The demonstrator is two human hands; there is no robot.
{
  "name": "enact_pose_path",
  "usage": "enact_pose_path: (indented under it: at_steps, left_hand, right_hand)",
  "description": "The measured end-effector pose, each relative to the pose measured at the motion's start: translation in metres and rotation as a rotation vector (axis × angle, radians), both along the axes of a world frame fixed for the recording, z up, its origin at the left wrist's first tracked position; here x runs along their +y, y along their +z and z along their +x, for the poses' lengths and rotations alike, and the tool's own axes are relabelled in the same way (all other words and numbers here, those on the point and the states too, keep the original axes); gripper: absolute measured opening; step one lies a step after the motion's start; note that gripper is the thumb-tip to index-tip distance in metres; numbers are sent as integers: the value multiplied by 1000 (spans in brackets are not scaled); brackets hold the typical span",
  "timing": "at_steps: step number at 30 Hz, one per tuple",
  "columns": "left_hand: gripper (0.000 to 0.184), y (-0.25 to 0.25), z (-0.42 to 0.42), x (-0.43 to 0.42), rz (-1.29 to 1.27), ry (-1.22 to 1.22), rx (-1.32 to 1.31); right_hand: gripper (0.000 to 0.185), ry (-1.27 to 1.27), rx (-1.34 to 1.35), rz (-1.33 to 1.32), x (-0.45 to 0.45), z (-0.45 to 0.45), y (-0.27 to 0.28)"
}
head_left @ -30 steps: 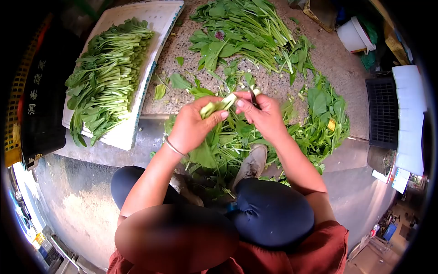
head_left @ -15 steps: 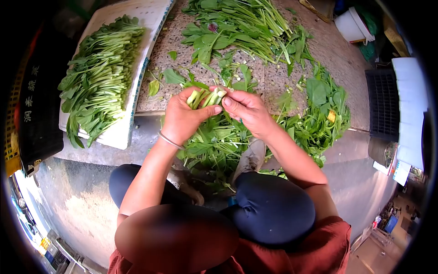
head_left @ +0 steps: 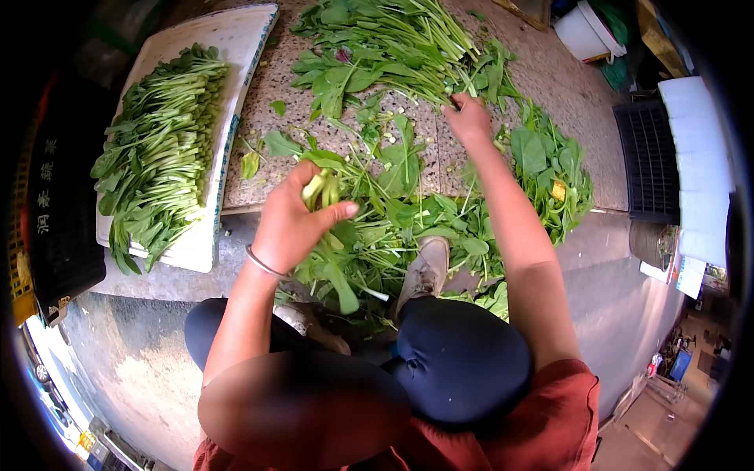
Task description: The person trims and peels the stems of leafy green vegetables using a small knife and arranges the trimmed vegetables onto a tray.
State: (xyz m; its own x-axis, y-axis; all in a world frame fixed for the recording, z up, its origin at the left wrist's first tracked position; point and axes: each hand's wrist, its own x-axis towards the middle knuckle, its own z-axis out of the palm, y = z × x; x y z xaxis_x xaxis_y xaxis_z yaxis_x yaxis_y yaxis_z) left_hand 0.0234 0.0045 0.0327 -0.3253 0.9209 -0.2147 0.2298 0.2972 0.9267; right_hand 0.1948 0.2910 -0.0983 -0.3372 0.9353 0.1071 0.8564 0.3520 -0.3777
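My left hand [head_left: 294,216] is wrapped around a small bunch of leafy greens [head_left: 322,191], its pale cut stem ends pointing up between thumb and fingers. Leaves from the bunch hang below the hand. Out to the far right, my right hand [head_left: 471,122] has its fingers pinched at the stem ends of a large pile of leafy greens [head_left: 385,51]; the fingertips are partly hidden among the stalks. Loose leaves and trimmings [head_left: 404,161] are scattered on the speckled stone slab between the hands.
On the left, a white board [head_left: 206,239] carries neatly stacked greens [head_left: 169,145]. More leaves [head_left: 542,161] are heaped at the right, spilling down around a shoe [head_left: 424,275]. A white bucket [head_left: 587,33] and a black crate [head_left: 646,161] stand farther right.
My right hand has left the bunch near my left hand and moved up and right to the large pile. The left hand still holds its bunch, now slightly lower and farther left.
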Motion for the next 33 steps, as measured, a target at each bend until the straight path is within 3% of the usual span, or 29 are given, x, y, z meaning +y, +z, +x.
enact_pose_path:
  at_steps: [1, 3, 6, 7, 8, 11, 13, 15, 18, 20, 21, 24, 25, 27, 29, 33]
  left_hand:
    - [31, -1, -2, 1, -95, -10, -33]
    - [28, -8, 3, -2, 3, -91, -113]
    - [33, -15, 5, 2, 118, 26, 29]
    - [33, -14, 3, 3, 117, 35, 29]
    - [27, -12, 2, 3, 80, 57, 95]
    - [17, -13, 6, 5, 52, 121, 209]
    - [18, -14, 8, 6, 307, -13, 620]
    - [24, -12, 14, 8, 442, -127, 736]
    - [27, -19, 20, 9, 509, -92, 789]
    - [27, -23, 20, 5, 262, -83, 648]
    - [27, -23, 20, 5, 261, -84, 649]
    - [22, -27, 16, 4, 50, 36, 156]
    - [22, -30, 16, 5, 49, 36, 156]
    - [22, -31, 16, 7, 103, 188, -573]
    - [22, -27, 14, 9, 93, 209, -633]
    - [27, -31, 13, 11, 82, 174, -669]
  right_hand:
    - [34, 22, 17, 23, 3, 2, -8]
    - [28, 39, 32, 40, 4, 7, -14]
    - [25, 109, 199, -178, -16, 12, 1]
    - [21, 70, 344, -367, -31, 11, 13]
    - [17, 29, 487, -557, -46, 11, 24]
    - [14, 90, 622, -726, -91, 11, 49]
    - [15, 168, 609, -821, -114, 9, 57]
    - [16, 247, 599, -910, -133, 5, 69]
    - [17, 434, 558, -1035, -151, -2, 91]
    - [17, 401, 641, -1100, -153, -4, 95]
    - [18, 367, 724, -1161, -154, -5, 97]
    - [27, 347, 801, -1153, -159, -10, 106]
    - [31, 323, 870, -1160, -159, -11, 108]
    - [36, 388, 852, -1146, -156, -8, 106]
    - [37, 540, 992, -1340, -158, -4, 100]
    - [42, 561, 921, -1263, -164, -13, 107]
